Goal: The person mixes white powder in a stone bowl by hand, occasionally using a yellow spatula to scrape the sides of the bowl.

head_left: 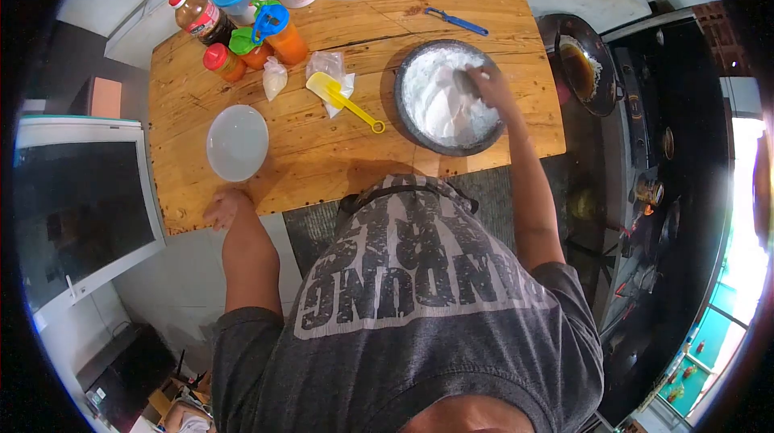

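Overhead view of two hands at a wooden table (322, 163), one sunk in a bowl of flour.
Right hand (488, 85) dipped into white flour (439, 106) in a dark round bowl (419, 140) near the table's right edge, fingers curled, grip too blurred to tell. Left hand (226, 207) resting loosely open on the near edge by the left corner, just below a white round lid (237, 143). Yellow scoop (339, 96) mid-table.
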A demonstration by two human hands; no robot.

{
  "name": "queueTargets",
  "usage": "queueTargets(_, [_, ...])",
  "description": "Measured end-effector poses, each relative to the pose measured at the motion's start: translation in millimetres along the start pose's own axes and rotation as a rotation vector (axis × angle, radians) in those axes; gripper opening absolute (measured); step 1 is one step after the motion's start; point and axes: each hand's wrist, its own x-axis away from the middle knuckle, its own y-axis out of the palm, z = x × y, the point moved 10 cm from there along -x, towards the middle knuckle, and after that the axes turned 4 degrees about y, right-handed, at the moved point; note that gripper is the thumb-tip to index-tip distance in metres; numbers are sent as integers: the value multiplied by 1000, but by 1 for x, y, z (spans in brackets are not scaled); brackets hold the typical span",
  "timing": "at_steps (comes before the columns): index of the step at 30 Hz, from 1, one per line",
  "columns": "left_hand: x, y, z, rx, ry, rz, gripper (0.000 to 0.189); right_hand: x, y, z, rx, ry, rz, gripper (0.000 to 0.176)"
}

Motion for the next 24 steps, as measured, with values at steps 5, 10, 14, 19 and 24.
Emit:
queueTargets(5, [-39,84,-30,4,9,-8,54,-61,-3,-3,12,-237,64,48])
queueTargets(10, [-33,62,-40,-24,0,-5,54,-43,10,-33,308,-219,-48,49])
queueTargets(14, [-38,74,-43,-23,5,-1,54,-46,24,-41,483,-397,-10,43])
queueTargets(19, [-74,145,-71,-36,10,5,53,8,33,-47,628,-268,43,41])
queueTargets(24, [-54,111,-59,-50,29,8,53,6,24,-26,420,-232,257,42])
